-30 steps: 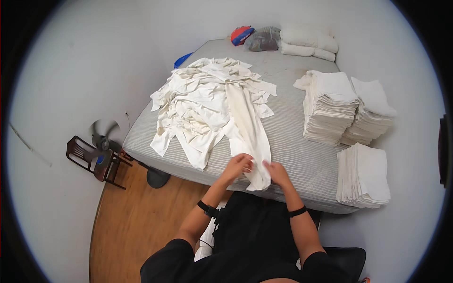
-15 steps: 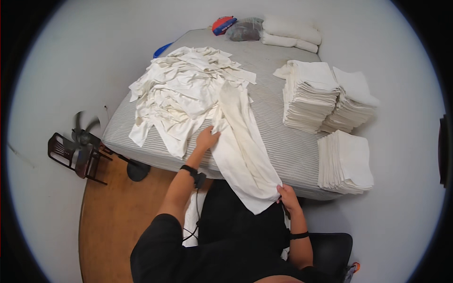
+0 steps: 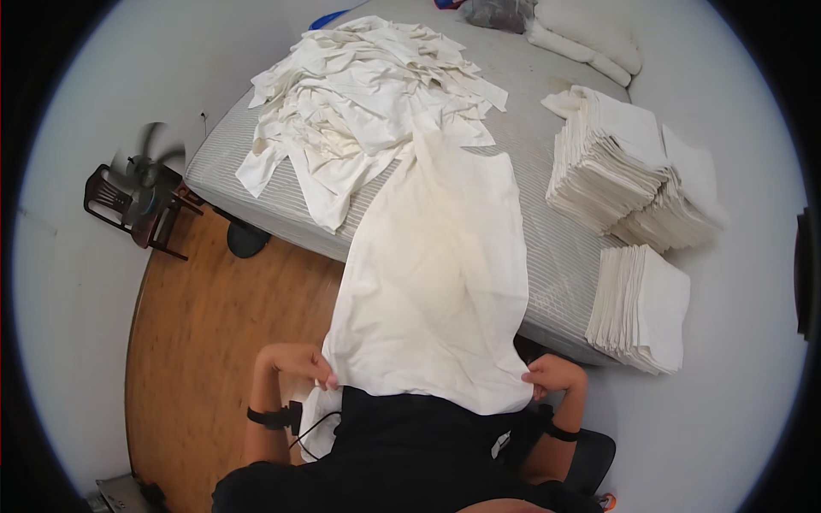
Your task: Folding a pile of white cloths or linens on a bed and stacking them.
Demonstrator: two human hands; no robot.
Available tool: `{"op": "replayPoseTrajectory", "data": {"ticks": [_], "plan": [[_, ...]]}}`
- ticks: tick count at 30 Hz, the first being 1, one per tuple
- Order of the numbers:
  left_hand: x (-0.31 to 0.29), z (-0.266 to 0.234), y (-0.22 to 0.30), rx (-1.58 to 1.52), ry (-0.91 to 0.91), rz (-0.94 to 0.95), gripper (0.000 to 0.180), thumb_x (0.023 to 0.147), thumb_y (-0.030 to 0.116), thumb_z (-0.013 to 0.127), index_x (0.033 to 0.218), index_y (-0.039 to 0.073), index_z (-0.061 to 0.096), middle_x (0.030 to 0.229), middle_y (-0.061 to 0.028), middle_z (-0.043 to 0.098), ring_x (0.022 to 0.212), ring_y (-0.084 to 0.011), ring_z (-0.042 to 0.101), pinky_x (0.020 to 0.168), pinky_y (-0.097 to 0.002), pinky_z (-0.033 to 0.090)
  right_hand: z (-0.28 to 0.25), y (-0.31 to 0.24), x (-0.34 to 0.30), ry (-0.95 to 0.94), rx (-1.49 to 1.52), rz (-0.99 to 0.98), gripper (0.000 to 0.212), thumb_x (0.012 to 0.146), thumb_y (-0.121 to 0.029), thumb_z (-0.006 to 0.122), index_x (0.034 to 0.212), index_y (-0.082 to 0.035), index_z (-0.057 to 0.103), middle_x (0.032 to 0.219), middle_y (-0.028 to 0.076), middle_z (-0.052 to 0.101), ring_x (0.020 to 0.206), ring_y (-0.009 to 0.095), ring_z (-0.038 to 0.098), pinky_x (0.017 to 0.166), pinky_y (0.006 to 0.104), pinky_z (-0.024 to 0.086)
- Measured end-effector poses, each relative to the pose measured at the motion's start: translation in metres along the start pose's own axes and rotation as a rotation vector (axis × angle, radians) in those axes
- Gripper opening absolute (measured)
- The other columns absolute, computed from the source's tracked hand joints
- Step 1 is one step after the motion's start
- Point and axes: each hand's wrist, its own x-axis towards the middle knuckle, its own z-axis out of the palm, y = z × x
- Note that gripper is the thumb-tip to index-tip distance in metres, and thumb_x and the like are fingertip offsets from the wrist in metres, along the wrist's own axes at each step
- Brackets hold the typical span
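Note:
A white cloth (image 3: pixel 432 274) is stretched wide between my hands. Its near edge hangs over my lap and its far end lies on the mattress, against a heap of crumpled white cloths (image 3: pixel 368 94). My left hand (image 3: pixel 310 363) pinches the near left corner. At the near right corner, my right hand (image 3: pixel 554 374) is closed on the same cloth. Faint creases and a yellowish tint run down the middle of the fabric.
Two tall stacks of folded white cloths (image 3: pixel 603 158) stand at the right of the striped mattress (image 3: pixel 547 282), with a shorter stack (image 3: pixel 637 308) nearer me. White rolled bedding (image 3: pixel 590 38) lies at the back. A fan (image 3: pixel 150 171) and a dark chair (image 3: pixel 162 231) stand left.
Both hands have drawn the cloth toward me and spread it from a narrow bunched strip to its full width. The left hand moved down and outward; the view has shifted too.

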Motion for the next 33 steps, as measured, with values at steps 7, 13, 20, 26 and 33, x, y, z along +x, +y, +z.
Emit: {"op": "replayPoseTrajectory", "data": {"ticks": [7,13,20,26,33], "plan": [[0.122,-0.111,0.074,0.324,1.304,0.556,0.033,0.089,0.031,0.065,0.100,0.000,0.070,0.092,-0.0201,0.070,0.086,-0.0296,0.067,0.077,-0.0394,0.052,-0.067,-0.048,0.071,1.172,-0.002,-0.459,0.033,0.092,-0.029,0.059,0.079,0.000,0.067,0.062,0.009,0.063,0.058,0.015,0.060,0.055,0.0318,0.047],[0.197,-0.174,0.145,0.505,1.458,0.208,0.039,0.083,0.041,0.065,0.087,0.002,0.067,0.092,-0.0201,0.070,0.088,-0.0397,0.065,0.080,-0.0451,0.051,-0.101,-0.089,0.153,1.122,0.027,-0.328,0.040,0.086,-0.033,0.068,0.090,0.006,0.069,0.082,0.020,0.071,0.074,0.033,0.068,0.072,0.0414,0.051],[0.137,-0.184,0.068,0.535,1.218,0.191,0.025,0.078,0.027,0.067,0.077,0.002,0.064,0.072,-0.0169,0.066,0.066,-0.0296,0.063,0.062,-0.0412,0.047,-0.096,0.034,0.112,1.344,0.109,-0.403,0.029,0.086,-0.023,0.069,0.078,0.005,0.064,0.060,0.007,0.059,0.053,0.016,0.052,0.051,0.0366,0.042],[0.101,-0.112,0.054,0.219,0.922,0.241,0.027,0.087,0.028,0.069,0.089,0.001,0.068,0.072,-0.0067,0.067,0.066,-0.0164,0.062,0.060,-0.0326,0.047,-0.063,0.031,0.041,1.017,0.309,-0.238,0.031,0.090,-0.029,0.068,0.078,0.000,0.065,0.060,0.001,0.056,0.048,0.009,0.048,0.045,0.0287,0.038],[0.164,-0.169,0.097,0.440,1.348,0.519,0.031,0.086,0.030,0.069,0.098,0.001,0.069,0.073,-0.0100,0.066,0.067,-0.0195,0.063,0.063,-0.0321,0.049,-0.139,0.012,0.116,1.209,0.150,-0.303,0.035,0.086,-0.031,0.068,0.080,0.003,0.068,0.064,0.014,0.065,0.053,0.021,0.060,0.056,0.0372,0.049]]}}
